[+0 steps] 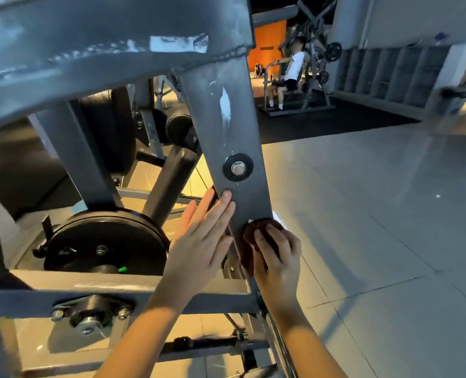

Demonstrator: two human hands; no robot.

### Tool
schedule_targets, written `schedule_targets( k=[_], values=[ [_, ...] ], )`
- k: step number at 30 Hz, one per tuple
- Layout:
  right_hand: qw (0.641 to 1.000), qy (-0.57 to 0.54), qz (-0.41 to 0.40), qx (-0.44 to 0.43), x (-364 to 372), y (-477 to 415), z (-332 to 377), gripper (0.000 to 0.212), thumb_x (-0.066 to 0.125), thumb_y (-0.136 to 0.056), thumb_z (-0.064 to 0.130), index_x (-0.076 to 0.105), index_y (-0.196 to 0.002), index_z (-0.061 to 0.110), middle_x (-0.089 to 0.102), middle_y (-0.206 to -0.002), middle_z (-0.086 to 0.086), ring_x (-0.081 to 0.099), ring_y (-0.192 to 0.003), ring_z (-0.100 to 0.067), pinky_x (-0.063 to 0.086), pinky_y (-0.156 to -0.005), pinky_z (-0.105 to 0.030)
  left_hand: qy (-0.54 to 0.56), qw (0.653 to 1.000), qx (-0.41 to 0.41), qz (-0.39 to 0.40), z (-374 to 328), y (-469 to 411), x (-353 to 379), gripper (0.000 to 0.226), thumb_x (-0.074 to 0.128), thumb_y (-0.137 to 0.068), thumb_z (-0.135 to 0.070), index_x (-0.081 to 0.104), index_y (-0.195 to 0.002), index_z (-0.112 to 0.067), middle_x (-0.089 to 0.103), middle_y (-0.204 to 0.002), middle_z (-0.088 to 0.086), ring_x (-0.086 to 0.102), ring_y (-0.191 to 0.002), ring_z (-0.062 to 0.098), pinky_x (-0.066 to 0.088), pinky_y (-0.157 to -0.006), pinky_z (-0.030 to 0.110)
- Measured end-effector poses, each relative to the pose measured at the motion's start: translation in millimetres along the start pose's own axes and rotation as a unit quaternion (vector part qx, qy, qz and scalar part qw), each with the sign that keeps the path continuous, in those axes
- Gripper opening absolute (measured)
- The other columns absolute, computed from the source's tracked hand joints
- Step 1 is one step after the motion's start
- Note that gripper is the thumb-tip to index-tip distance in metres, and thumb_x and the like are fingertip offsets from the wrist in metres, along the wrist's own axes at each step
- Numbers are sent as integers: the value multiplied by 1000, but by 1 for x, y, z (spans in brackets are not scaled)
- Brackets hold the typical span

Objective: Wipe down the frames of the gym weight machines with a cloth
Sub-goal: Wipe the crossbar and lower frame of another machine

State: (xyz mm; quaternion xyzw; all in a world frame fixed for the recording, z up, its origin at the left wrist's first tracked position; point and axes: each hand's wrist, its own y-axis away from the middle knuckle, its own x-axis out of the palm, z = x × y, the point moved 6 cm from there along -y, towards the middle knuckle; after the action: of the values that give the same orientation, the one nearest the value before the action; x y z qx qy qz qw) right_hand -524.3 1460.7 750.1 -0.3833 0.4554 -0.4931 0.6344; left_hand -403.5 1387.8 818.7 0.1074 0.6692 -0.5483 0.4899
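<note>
Cloth [249, 241] (dark, bunched) is pressed to the lower end of the grey upright post [237, 137], gripped in the right hand [278, 257]'s curled fingers. The left hand [199, 241] lies straight-fingered against the post's edge, holding nothing. White smears [225, 105] higher up and along the upper beam [90, 50] suggest most wiping remains.

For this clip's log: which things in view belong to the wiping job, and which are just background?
In the job: cloth, gripped by the right hand; grey frame upright; left hand, flat against it.
Background: weight plate; roller pad; person seated far off.
</note>
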Motion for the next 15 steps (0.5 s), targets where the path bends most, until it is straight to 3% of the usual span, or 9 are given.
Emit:
schedule_targets(
  k=[4, 9, 13, 15],
  values=[
    [997, 40, -37, 54, -1, -18, 19, 33, 49, -100, 27, 72, -106, 5, 62, -114, -11, 49, -104, -27, 39, -95, -21, 23, 998, 58, 24, 7, 0, -3, 51, 11, -106, -41, 18, -150, -17, 12, -158, -9, 1, -148, 5, -4, -120, 27],
    [992, 49, -77, 92, 1, -54, 29, 24, 59, -93, 13, 67, -115, 9, 61, -117, -11, 50, -106, -28, 37, -98, -23, 94, 990, 106, 4, 8, -9, -9, 55, 16, -106, -37, 36, -146, -5, 27, -155, 9, -9, -142, -11, -9, -113, 10],
    [988, 49, -79, 124, 9, 2, 23, 23, 50, -98, 23, 57, -120, 16, 53, -119, -4, 52, -103, -27, 46, -89, -32, 106, 988, 110, 6, 16, -8, 3, 52, 18, -105, -39, 22, -151, -15, 9, -162, -6, 0, -149, 5, -4, -121, 28],
    [986, 59, -67, 142, 10, 16, 23, 25, 52, -96, 23, 61, -118, 14, 54, -118, -5, 53, -102, -27, 49, -85, -36, 112, 987, 116, 11, 19, -8, 9, 51, 18, -105, -40, 17, -151, -18, 2, -162, -13, 3, -150, 12, -4, -121, 32]
  ],
)
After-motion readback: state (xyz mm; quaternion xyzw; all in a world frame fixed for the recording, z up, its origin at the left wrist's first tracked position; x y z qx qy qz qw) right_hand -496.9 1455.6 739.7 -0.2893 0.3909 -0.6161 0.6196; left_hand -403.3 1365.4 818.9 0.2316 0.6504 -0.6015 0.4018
